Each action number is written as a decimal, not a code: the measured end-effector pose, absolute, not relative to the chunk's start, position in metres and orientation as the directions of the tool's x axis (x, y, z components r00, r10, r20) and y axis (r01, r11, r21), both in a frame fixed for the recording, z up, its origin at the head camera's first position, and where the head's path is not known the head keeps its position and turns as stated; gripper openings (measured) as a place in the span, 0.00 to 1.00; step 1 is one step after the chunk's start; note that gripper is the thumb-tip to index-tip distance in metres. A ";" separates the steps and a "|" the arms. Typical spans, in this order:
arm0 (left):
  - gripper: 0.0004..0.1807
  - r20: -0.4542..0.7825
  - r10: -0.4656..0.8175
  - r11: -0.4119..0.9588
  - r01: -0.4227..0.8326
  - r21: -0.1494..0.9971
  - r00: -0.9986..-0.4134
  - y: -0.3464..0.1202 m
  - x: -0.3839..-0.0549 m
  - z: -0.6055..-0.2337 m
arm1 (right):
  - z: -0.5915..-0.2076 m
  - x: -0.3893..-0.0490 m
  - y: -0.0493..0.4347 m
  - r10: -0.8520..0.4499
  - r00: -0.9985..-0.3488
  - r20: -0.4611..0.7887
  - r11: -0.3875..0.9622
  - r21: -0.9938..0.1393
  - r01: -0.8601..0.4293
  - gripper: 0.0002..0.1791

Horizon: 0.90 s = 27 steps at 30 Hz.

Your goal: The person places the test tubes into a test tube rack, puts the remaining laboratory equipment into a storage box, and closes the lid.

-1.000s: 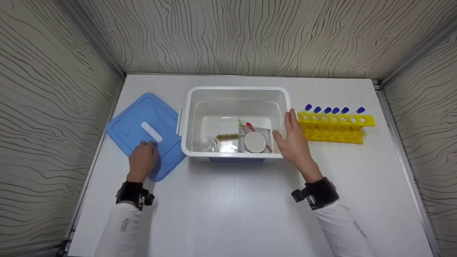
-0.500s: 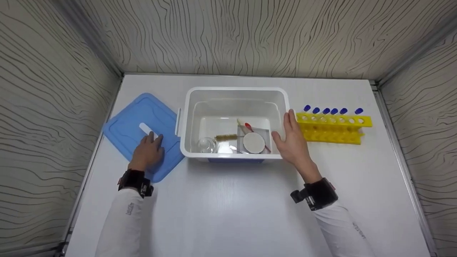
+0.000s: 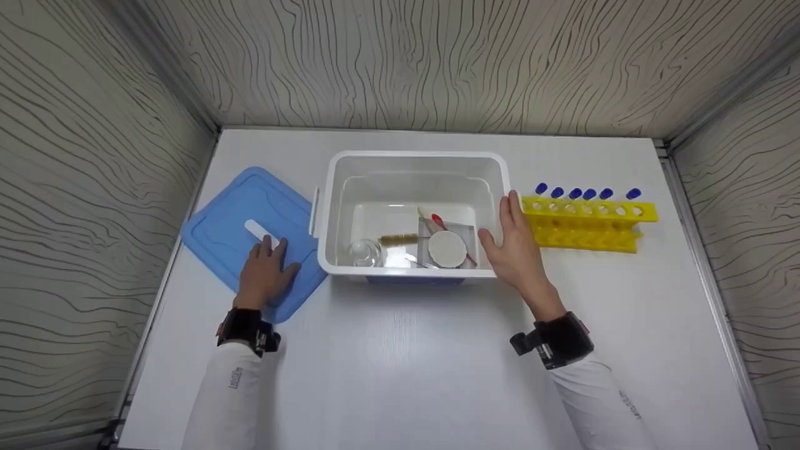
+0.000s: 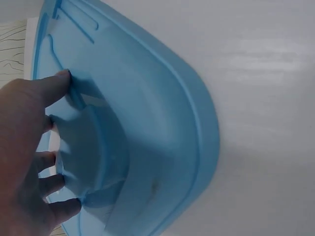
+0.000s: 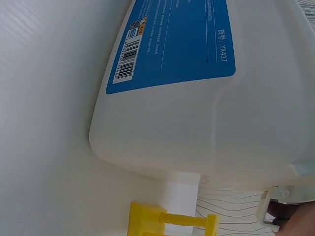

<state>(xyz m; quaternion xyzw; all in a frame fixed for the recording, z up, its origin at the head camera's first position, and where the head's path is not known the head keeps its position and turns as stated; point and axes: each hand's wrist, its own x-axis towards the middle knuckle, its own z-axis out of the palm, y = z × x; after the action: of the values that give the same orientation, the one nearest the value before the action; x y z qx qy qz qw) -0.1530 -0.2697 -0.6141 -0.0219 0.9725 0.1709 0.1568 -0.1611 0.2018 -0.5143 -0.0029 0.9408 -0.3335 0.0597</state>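
A blue lid (image 3: 234,206) with a white handle strip (image 3: 255,229) lies on the table at the left. My left hand (image 3: 265,275) rests on it with fingers spread, fingertips near the strip. In the left wrist view, the fingers touch the lid (image 4: 162,113) around its raised middle. A white plastic storage box (image 3: 415,155) stands uncovered at centre. My right hand (image 3: 517,250) lies along its right rim, fingers extended and thumb toward the inside. The right wrist view shows the box's labelled side (image 5: 172,123) and part of the hand by a white latch (image 5: 268,204).
Inside the box are a bristle brush (image 3: 398,240), a round white disc (image 3: 447,249), a clear glass vessel (image 3: 364,252) and a red-tipped stick (image 3: 437,220). Right of the box stands a yellow test tube rack (image 3: 587,240), with several blue caps (image 3: 589,194) behind its top edge.
My left hand has moved from the lid's near edge onto its top, and its fingers have spread. The lid has shifted slightly toward the front. The right hand keeps its place.
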 end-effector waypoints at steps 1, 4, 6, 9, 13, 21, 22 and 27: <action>0.40 -0.313 -0.009 0.938 -0.116 0.326 -0.950 -0.268 -0.153 -0.614 | -0.514 -0.161 0.202 -0.045 -0.993 -0.110 0.778 -0.628 0.035 0.45; 0.41 -0.301 -0.065 0.924 -0.171 0.342 -0.951 -0.261 -0.155 -0.615 | -0.514 -0.161 0.202 -0.047 -0.994 -0.103 0.779 -0.627 0.028 0.45; 0.41 -0.286 -0.090 0.915 -0.193 0.355 -0.954 -0.258 -0.157 -0.615 | -0.514 -0.161 0.203 -0.042 -0.994 -0.099 0.779 -0.626 0.029 0.45; 0.41 -0.273 -0.120 0.907 -0.217 0.360 -0.954 -0.255 -0.160 -0.617 | -0.514 -0.161 0.203 -0.041 -0.994 -0.102 0.776 -0.630 0.033 0.45; 0.40 -0.274 -0.161 0.896 -0.256 0.362 -0.948 -0.251 -0.161 -0.618 | -0.514 -0.161 0.203 -0.046 -0.994 -0.101 0.774 -0.633 0.029 0.45; 0.37 -0.237 -0.192 0.900 -0.267 0.344 -0.952 -0.239 -0.151 -0.617 | -0.516 -0.162 0.204 -0.038 -0.993 -0.110 0.773 -0.634 0.041 0.45; 0.37 -0.234 -0.187 0.907 -0.259 0.331 -0.954 -0.240 -0.148 -0.616 | -0.516 -0.161 0.204 -0.040 -0.993 -0.112 0.773 -0.633 0.040 0.45; 0.33 -0.234 -0.120 0.946 -0.183 0.266 -0.965 -0.248 -0.140 -0.604 | -0.516 -0.160 0.203 -0.056 -0.995 -0.082 0.770 -0.638 0.009 0.45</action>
<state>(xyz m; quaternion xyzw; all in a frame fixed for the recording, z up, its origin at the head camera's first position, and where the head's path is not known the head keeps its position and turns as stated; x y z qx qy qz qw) -0.1398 -0.2475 -0.6043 -0.0772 0.9806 0.1442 0.1077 -0.1604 0.2027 -0.5163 -0.0125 0.9395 -0.3388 0.0482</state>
